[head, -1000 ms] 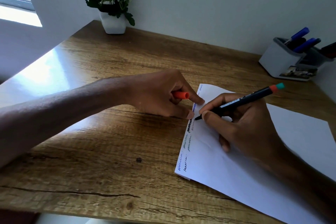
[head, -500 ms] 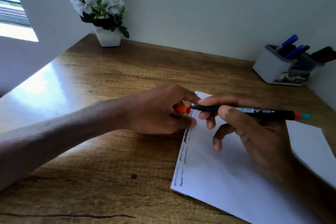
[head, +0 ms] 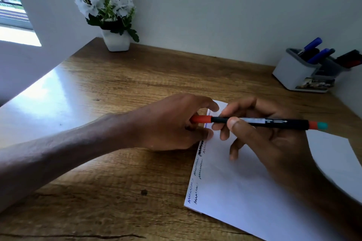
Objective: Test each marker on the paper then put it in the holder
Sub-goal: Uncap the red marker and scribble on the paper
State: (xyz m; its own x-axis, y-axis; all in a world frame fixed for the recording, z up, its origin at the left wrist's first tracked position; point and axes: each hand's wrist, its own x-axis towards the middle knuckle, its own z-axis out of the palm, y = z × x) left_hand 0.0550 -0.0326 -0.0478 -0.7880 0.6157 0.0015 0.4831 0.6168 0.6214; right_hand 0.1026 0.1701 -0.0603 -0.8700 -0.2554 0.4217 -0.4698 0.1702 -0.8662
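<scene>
Both hands are on one pen: my left hand (head: 172, 123) curls round the orange cap (head: 201, 119), and my right hand (head: 264, 139) pinches the barrel of the slim black marker (head: 274, 123) between thumb and fingertips. Cap and barrel meet end to end; I cannot tell whether the cap is fully seated. The marker lies level, its long axis running left to right, cap end left, orange and teal tail right, above the far left corner of the white sheet of paper (head: 244, 191) on the wooden table (head: 117, 94). Test squiggles (head: 193, 197) line the sheet's left edge, so I judge this one tested and its capping the step in hand. The grey and white holder (head: 293, 76), with blue markers (head: 313, 44) in it, stands far and to the right, well apart from both hands. My right hand is the nearer, and the tail points that way; the marker would need tipping upright to drop in.
</scene>
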